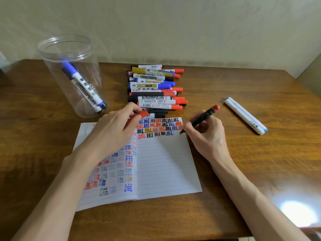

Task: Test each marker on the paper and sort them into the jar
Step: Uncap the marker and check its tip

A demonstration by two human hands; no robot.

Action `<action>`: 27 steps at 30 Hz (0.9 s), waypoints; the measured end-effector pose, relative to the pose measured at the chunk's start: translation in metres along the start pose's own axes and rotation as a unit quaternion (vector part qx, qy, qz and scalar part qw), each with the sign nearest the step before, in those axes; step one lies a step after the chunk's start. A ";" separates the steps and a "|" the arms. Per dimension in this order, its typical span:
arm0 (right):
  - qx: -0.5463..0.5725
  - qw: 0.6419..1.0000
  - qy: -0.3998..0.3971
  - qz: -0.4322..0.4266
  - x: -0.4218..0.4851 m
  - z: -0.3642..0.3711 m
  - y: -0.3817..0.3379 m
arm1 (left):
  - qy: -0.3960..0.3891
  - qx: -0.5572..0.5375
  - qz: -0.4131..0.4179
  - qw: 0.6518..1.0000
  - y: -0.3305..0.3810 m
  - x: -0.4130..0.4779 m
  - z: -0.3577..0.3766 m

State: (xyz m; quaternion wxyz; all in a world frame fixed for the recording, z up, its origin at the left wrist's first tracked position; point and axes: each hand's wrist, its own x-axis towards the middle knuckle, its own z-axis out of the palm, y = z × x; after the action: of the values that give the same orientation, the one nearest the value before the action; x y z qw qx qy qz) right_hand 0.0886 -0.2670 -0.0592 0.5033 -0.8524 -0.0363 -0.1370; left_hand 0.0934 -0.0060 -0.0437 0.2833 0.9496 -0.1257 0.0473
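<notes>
R hand curled tight on black marker, tip at paper right edge; L hand pinches red cap alongside; step = test stroke; next prob recap, then jar far left of grip; untested pile just behind; wood table, plain wall.

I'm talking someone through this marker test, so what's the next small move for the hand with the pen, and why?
Probably stroke the uncapped marker across the paper to write a test mark. The right hand has its tip at the page, just right of the last blue character, and the left hand holds the red cap off.
</notes>
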 end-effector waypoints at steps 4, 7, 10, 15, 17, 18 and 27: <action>0.034 0.999 -0.010 0.022 0.000 -0.001 0.000 | 0.001 0.006 0.003 1.000 -0.001 0.000 0.001; 0.028 0.999 -0.024 0.018 0.000 0.001 -0.001 | 0.001 0.004 0.002 1.000 -0.002 0.000 0.001; 0.015 0.999 -0.031 0.011 0.000 0.002 -0.002 | 0.003 0.004 0.003 1.000 -0.002 0.001 0.001; 0.006 0.999 -0.036 0.008 0.000 0.001 -0.002 | 0.002 0.003 0.001 1.000 -0.002 0.001 0.001; 0.004 0.999 -0.040 0.009 0.000 0.002 -0.001 | 0.000 0.002 -0.001 1.000 -0.001 0.001 0.001; 0.004 0.999 -0.042 0.011 0.000 0.002 -0.001 | -0.001 0.002 -0.002 1.000 -0.001 0.001 0.001; 0.022 0.999 -0.018 0.026 0.000 0.001 -0.002 | 0.004 0.002 0.006 1.000 -0.002 0.000 0.001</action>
State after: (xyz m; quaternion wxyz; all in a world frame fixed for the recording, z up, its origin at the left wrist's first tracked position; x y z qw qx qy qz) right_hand 0.0886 -0.2654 -0.0581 0.5243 -0.8443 -0.0256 -0.1079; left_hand 0.0941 -0.0050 -0.0454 0.2813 0.9493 -0.1303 0.0527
